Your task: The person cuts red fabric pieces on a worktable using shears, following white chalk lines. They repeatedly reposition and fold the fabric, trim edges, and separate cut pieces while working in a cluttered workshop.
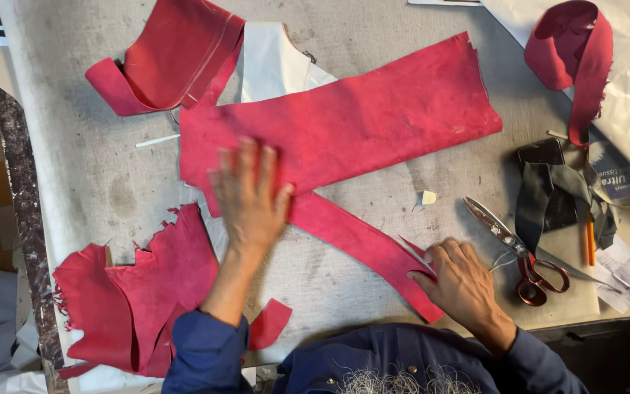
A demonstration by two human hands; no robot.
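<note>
Red leather-like sheet material covers most of the grey cloth-covered surface (111,182). The large red panel (359,124) lies flat across the middle, overlapping a long red strip (359,244) that runs down towards the person. The left hand (249,197) rests on the near left end of the panel, fingers spread and flat, pressing rather than gripping. The right hand (461,281) sits at the lower end of the strip with its fingers curled on the edge; whether they pinch the material or merely hold it down cannot be told. The two hands are well apart.

Red-handled scissors (519,252) lie untouched just beside the right hand. A curled red offcut (165,62) sits at the far left, ragged red scraps (140,299) at the near left, a looped red band (574,51) at the far right, and dark grey strips (555,193) beyond the scissors. A small white chip (429,197) lies near the strip.

Assessment: smoothing is best done with the flat left palm kept firmly down while the right hand draws the strip taut, so that no wrinkle forms at the overlap
</note>
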